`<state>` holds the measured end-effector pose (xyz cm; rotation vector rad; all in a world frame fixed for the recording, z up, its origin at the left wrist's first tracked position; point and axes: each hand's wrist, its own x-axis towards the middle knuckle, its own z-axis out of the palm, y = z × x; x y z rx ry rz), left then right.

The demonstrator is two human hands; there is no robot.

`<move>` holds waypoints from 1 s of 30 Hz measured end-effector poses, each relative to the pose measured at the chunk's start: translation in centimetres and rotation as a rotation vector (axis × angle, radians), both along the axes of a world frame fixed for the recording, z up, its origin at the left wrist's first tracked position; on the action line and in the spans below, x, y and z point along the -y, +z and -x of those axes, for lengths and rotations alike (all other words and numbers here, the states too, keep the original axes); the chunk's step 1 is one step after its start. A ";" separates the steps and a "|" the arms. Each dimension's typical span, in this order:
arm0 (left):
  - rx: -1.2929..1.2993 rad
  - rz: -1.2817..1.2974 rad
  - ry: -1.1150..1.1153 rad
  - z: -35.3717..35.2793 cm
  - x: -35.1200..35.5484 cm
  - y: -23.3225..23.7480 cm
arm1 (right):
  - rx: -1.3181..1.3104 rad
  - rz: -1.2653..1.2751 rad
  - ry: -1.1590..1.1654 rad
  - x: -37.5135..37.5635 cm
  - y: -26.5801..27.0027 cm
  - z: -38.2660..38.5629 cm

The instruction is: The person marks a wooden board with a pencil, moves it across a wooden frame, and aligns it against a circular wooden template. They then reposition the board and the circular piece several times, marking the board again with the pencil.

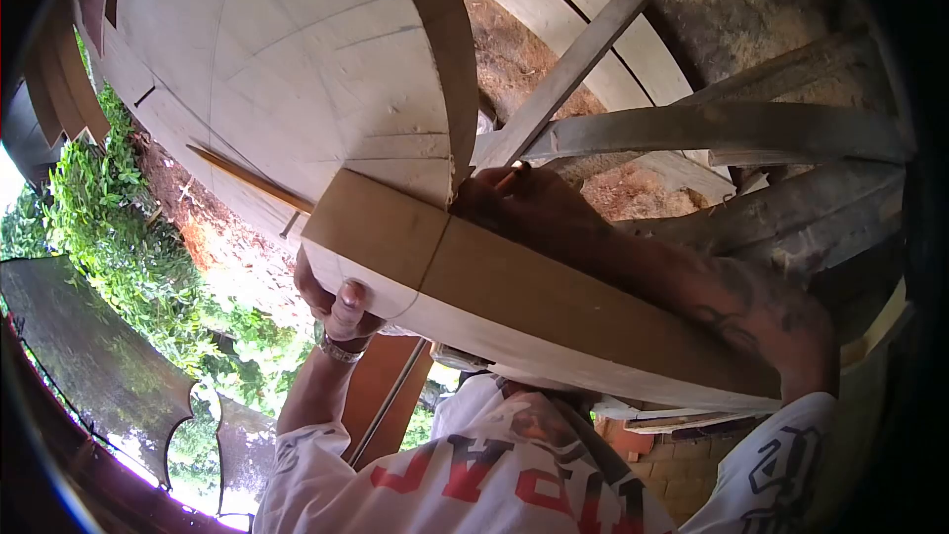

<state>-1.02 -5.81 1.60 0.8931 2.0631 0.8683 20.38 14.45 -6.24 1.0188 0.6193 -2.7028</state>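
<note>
Nearest, wearing a white shirt [474, 480] with red and dark lettering. Just beyond, grasping the blunt end of the wooden beam [554, 304] with the left hand [341, 311], pressing a thumb to its pale side. Slanting that beam across the chest, up against the large curved board [326, 59]. Curling the right hand [539, 202] by the beam's far edge; cannot tell whether clenched on anything. Farther out, facing weathered timbers [732, 129] and green foliage [129, 198].

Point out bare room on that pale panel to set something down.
Barest: the pale panel between the pointed stick and its brown curved edge; the panel's slope is unclear. Crowded: its lower end, with the wooden block, left hand, right hand and slats.
</note>
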 end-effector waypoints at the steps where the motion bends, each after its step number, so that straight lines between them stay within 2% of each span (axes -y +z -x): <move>1: -0.017 0.026 -0.023 0.2 0.3 -0.1 | -0.012 -0.075 0.049 0.3 -0.2 -0.1; 4: 0.004 0.201 -0.108 1.7 1.9 0.6 | -0.023 0.112 -0.020 0.2 0.5 -0.1; 5: -0.012 0.230 -0.132 2.0 1.8 0.7 | 0.003 0.182 -0.110 -0.1 0.7 -0.1; 8: 0.017 0.210 -0.091 1.7 0.7 1.0 | 0.086 0.399 -0.361 -1.2 0.9 -1.1; 11: 0.080 0.135 0.001 0.4 -0.6 0.9 | 0.056 0.501 -0.353 -1.6 1.2 -1.4; 13: 0.088 0.097 0.018 0.1 -1.0 0.7 | -0.092 -0.131 -0.123 -0.5 0.5 -0.8; 15: 0.076 0.082 0.012 -0.1 -1.3 0.7 | -0.113 -0.300 0.000 0.2 0.2 -0.3; 17: 0.093 0.067 0.012 -0.2 -1.6 0.6 | -0.019 -0.001 0.012 0.4 0.4 0.0; 20: 0.257 0.009 0.074 -0.5 -2.2 0.7 | -0.039 0.166 -0.124 0.8 0.1 -0.1; 22: 0.258 0.034 -0.021 -0.2 -2.2 1.0 | 0.038 0.227 -0.123 0.0 0.5 -0.3; 23: 0.186 0.086 -0.144 0.3 -2.0 1.3 | 0.079 0.257 -0.122 -0.3 0.7 -0.4; 25: 0.139 0.083 -0.156 0.2 -1.8 1.3 | 0.045 0.415 -0.257 0.4 0.7 -0.4; 26: 0.164 0.024 -0.048 -0.2 -2.0 0.9 | 0.028 0.490 -0.330 0.6 0.7 -0.4; 28: 0.175 -0.010 0.058 -0.4 -2.1 0.6 | -0.002 0.337 -0.225 0.7 0.4 -0.4; 30: 0.146 0.028 0.050 -0.3 -2.0 0.6 | -0.032 0.181 -0.119 0.6 0.4 -0.3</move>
